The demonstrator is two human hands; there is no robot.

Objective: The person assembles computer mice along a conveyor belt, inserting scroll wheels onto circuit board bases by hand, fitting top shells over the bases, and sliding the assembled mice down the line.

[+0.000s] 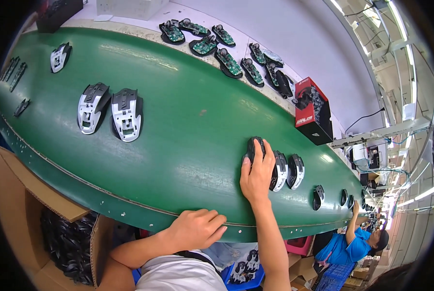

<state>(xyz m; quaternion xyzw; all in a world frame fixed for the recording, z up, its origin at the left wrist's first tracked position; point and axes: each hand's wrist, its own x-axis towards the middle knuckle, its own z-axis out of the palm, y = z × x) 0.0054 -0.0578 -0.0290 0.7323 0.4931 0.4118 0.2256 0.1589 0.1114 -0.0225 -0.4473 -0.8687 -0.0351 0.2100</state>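
My right hand (257, 175) lies flat over a black, rounded plastic computer-mouse shell (254, 148) out on the wide green conveyor belt (188, 126), fingers stretched long across its back and thumb down its left side. It is a loose cover more than a grip, though the palm hides the underside and I cannot tell for sure whether the fingertips curl under the far edge. To set this piece well I judge it best to keep the hand low, press straight down and let go without dragging, so the shell sits in line with the two black-and-white mouse shells (287, 171) just to its right. My left hand (197, 228) rests as a loose fist on the near edge of the belt, holding nothing. Farther left on the belt lie two upturned white-and-black mouse housings (110, 113), side by side, well apart from my hands. Along the far edge sit green circuit boards in black mouse bases (226, 53), with a red-and-black carton (313, 112) to their right.
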